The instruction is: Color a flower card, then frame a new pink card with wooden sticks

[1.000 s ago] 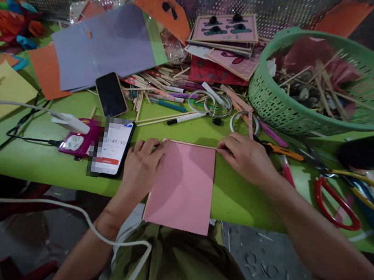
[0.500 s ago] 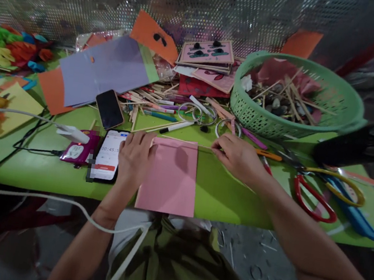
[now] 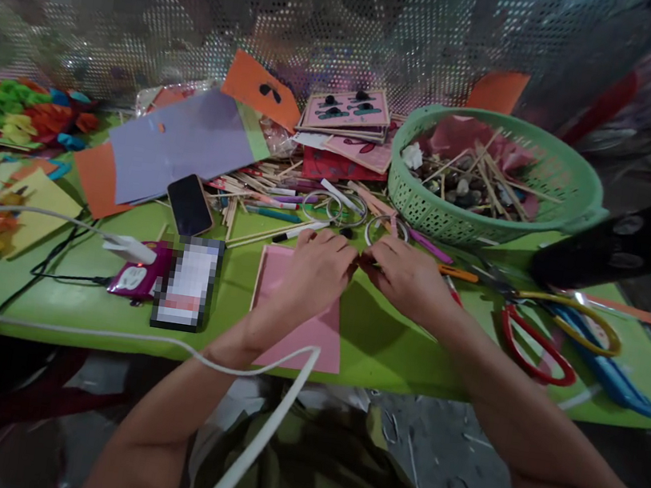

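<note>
A sheet of pink card (image 3: 311, 347) lies near the table's front edge, with a thin wooden strip along its left side. My left hand (image 3: 318, 275) reaches across the card to its upper right corner, fingers curled and pinched. Just to the right, my right hand (image 3: 408, 280) is closed too, its fingertips almost meeting those of the left. Between them they grip a thin wooden stick, mostly hidden by the fingers. Metal rings (image 3: 386, 228) and a black-tipped white pen (image 3: 297, 230) lie just beyond the hands.
A green basket (image 3: 484, 232) of sticks and stones stands at back right. Red-and-yellow-handled scissors (image 3: 536, 358) and a blue tool (image 3: 616, 374) lie right. Two phones (image 3: 190, 205), a purple charging block (image 3: 136, 278) and a white cable (image 3: 107, 333) are left, the cable crossing my left forearm.
My left hand has moved right, from the card's upper left corner to beside my right hand. The stick that lay along the card's top edge is now mostly hidden. The view has shifted slightly.
</note>
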`<state>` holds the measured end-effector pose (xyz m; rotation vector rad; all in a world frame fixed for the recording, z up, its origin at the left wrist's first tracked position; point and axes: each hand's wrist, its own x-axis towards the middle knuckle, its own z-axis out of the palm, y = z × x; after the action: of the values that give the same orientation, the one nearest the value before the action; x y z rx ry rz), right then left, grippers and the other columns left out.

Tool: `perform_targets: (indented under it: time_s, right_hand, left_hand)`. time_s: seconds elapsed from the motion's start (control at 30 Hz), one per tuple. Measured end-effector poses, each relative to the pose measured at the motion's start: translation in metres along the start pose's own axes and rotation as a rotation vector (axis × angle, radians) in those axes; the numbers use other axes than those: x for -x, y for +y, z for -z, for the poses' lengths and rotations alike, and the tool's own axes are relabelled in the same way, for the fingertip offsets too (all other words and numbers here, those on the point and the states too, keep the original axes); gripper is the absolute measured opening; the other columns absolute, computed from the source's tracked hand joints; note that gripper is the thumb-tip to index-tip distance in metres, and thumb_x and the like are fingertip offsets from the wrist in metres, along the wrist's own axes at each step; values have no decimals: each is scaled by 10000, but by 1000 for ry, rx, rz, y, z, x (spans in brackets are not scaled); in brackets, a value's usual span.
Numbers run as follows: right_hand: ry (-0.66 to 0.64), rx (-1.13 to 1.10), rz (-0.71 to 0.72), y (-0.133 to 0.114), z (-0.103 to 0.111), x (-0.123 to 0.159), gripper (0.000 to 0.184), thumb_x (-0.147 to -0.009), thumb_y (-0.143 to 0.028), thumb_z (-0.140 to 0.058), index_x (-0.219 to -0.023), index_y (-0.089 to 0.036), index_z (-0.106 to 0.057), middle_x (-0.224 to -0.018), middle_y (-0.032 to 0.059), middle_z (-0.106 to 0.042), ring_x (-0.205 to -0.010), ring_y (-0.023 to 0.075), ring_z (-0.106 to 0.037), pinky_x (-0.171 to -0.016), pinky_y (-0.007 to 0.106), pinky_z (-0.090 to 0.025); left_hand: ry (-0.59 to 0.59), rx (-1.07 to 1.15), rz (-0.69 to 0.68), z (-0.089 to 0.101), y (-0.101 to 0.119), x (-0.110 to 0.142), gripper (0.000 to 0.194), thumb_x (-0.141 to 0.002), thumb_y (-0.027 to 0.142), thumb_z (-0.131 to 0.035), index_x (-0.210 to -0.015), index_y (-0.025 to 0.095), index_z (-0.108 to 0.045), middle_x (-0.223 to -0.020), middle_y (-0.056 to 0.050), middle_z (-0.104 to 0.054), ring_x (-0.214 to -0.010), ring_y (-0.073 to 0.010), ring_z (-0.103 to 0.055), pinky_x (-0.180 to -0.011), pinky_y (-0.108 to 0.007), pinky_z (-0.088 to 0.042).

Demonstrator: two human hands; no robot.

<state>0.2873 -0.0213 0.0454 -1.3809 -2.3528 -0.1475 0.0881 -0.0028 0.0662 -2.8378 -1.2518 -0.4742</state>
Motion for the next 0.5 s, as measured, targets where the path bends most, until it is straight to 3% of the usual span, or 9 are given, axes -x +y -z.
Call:
perform_targets:
  time_s: [0.33, 0.4, 0.5]
  right_hand:
    - [-75, -74, -24, -3, 1, -7, 204, -1062, -251, -511, -952, -190, -672, -921, 99, -703, -805, 230, -619, -666, 330, -386]
    - [-35, -132, -68, 0, 7, -9, 191, -1069, -280, -525, -988, -205, -681, -967, 95, -724, -842, 221, -641, -709, 323, -427]
    - [129, -182, -204, 13, 26, -7, 167, -1063, -305, -543, -1047, -231, -692, -1026, 85, -747, -834, 205, -660, -757, 324, -483]
  left_hand:
    - [-73, 39, -32, -3, -16, -5, 154, -1031, 154, -553, -999, 169, -703, -976, -93, -757, -922, -260, -695, -818, -378, -448]
    - [-66, 75, -4, -2, -21, -4, 169, -1037, 158, -536, -998, 171, -700, -957, -89, -750, -914, -256, -693, -803, -365, -451]
    - [-13, 153, 79, 1, -32, -3, 160, -1033, 174, -540, -984, 188, -691, -981, -88, -746, -929, -249, -690, -802, -349, -458]
